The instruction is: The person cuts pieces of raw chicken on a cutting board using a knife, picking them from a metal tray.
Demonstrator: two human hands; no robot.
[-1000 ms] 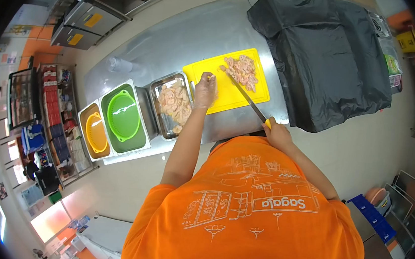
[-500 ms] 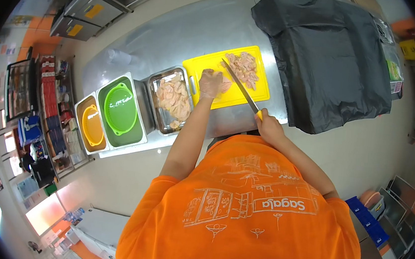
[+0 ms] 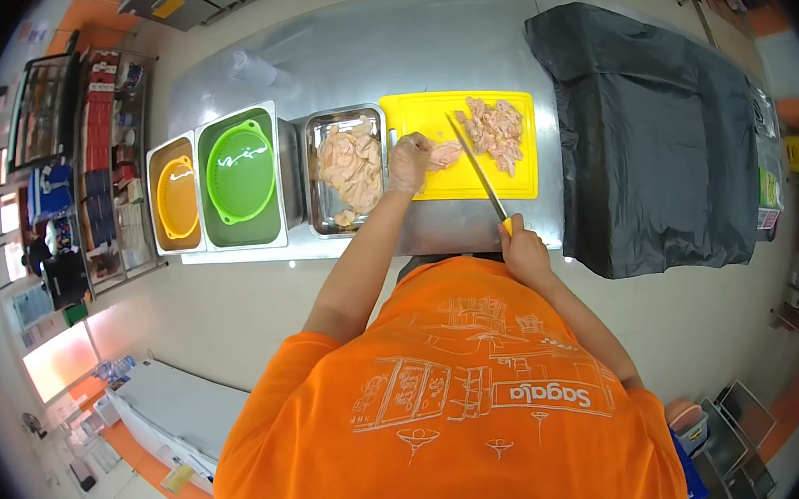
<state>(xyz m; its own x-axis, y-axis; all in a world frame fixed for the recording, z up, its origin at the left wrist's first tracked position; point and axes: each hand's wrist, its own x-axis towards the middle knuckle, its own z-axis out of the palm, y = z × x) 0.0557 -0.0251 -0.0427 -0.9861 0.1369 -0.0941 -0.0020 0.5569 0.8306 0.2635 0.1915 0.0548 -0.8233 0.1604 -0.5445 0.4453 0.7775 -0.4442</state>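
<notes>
My left hand (image 3: 409,161), in a clear plastic glove, is at the left side of the yellow cutting board (image 3: 413,107). Its fingers are curled at the edge of a flat piece of raw chicken (image 3: 443,156); the grip itself is partly hidden. In my right hand (image 3: 525,247) is the yellow handle of a long knife (image 3: 480,173), held near the board's front edge. The blade slants across the board, between that piece and a pile of cut raw chicken (image 3: 493,135). Left of the board, larger raw chicken pieces (image 3: 350,166) fill a metal tray (image 3: 318,225).
A deep metal pan (image 3: 279,223) with a green basket (image 3: 241,172) and another with an orange basket (image 3: 177,197) stand at the left of the steel table (image 3: 362,44). A black plastic sheet (image 3: 659,149) covers something bulky at right. A clear container (image 3: 251,69) sits behind.
My left hand has shifted a little left relative to the board and the chicken piece. My right hand still holds the knife at nearly the same slant. The camera view has turned slightly.
</notes>
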